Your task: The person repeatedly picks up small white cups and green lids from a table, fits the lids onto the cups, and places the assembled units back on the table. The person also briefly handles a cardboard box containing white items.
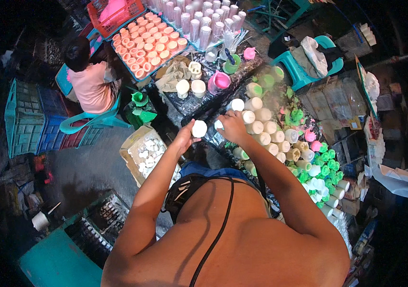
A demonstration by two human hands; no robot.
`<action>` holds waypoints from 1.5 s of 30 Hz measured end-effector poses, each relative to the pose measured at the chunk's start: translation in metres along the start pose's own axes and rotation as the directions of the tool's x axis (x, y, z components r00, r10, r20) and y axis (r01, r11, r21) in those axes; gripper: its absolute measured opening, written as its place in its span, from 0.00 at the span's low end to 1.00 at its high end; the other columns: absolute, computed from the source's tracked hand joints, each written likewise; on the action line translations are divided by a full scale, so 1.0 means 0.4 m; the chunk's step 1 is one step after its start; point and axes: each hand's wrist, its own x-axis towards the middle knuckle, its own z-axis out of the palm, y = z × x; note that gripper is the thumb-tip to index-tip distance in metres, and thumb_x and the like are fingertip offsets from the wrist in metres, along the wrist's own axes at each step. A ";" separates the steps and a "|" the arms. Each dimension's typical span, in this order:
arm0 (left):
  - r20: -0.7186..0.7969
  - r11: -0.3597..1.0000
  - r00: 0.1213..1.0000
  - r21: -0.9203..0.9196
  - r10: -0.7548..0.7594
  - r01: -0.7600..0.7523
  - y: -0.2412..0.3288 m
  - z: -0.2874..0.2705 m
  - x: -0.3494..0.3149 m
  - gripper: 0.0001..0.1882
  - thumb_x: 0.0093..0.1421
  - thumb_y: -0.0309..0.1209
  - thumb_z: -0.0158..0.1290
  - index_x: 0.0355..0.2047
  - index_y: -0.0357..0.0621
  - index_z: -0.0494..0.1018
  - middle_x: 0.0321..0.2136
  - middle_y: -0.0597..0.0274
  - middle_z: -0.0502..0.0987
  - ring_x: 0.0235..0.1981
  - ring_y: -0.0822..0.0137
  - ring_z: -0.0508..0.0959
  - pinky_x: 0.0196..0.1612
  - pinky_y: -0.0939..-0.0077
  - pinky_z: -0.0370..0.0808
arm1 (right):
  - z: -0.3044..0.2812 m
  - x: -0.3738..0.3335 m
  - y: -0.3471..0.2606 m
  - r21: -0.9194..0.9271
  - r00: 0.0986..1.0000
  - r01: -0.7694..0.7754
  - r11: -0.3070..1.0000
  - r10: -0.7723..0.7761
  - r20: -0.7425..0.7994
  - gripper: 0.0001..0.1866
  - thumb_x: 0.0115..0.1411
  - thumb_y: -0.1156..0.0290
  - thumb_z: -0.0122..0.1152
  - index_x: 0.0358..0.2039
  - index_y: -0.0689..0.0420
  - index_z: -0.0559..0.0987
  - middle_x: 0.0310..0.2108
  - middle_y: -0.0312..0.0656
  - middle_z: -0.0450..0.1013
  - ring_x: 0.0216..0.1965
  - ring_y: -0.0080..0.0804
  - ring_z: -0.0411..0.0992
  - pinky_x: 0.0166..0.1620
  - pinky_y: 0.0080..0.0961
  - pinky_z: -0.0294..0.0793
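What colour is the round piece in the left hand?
The round piece is white, clearest in head view.

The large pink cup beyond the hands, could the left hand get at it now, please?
Probably not yet: the left hand holds a white piece, though the way to the pink cup looks open.

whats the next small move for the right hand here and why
Perhaps bring the right hand toward the white round-faced piece: the left hand holds it, and the right is close by, its fingers at another white thing.

A workshop, shown by rows of peach pieces [172, 45], clustered cream cylinders [263, 115] and stacked crates [26, 117].
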 end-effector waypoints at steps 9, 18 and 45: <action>0.084 1.000 0.996 -0.010 -0.025 0.026 0.009 0.039 0.087 0.26 0.73 0.54 0.39 0.55 0.50 0.73 0.47 0.66 0.82 0.45 0.67 0.81 0.42 0.63 0.80 | -0.022 0.001 -0.031 -0.153 0.997 -0.039 0.987 0.050 0.064 0.21 0.45 0.60 0.71 0.39 0.55 0.80 0.37 0.43 0.79 0.49 0.44 0.71 0.55 0.45 0.62; 0.084 1.000 0.996 0.017 -0.003 0.002 0.038 0.047 0.133 0.24 0.74 0.52 0.39 0.53 0.49 0.73 0.44 0.63 0.82 0.43 0.65 0.82 0.41 0.62 0.81 | -0.057 0.007 -0.036 -0.043 0.998 -0.052 0.998 0.053 0.030 0.25 0.45 0.58 0.73 0.42 0.56 0.79 0.39 0.43 0.77 0.49 0.43 0.70 0.56 0.42 0.62; 0.614 0.640 0.785 0.573 0.078 -0.512 -0.252 0.866 -0.066 0.14 0.65 0.27 0.47 0.49 0.38 0.60 0.46 0.48 0.73 0.40 0.58 0.81 0.31 0.60 0.87 | -0.206 -0.735 0.078 0.824 0.260 -0.390 0.411 0.908 -0.329 0.11 0.58 0.67 0.68 0.34 0.60 0.76 0.27 0.41 0.74 0.28 0.26 0.70 0.35 0.29 0.69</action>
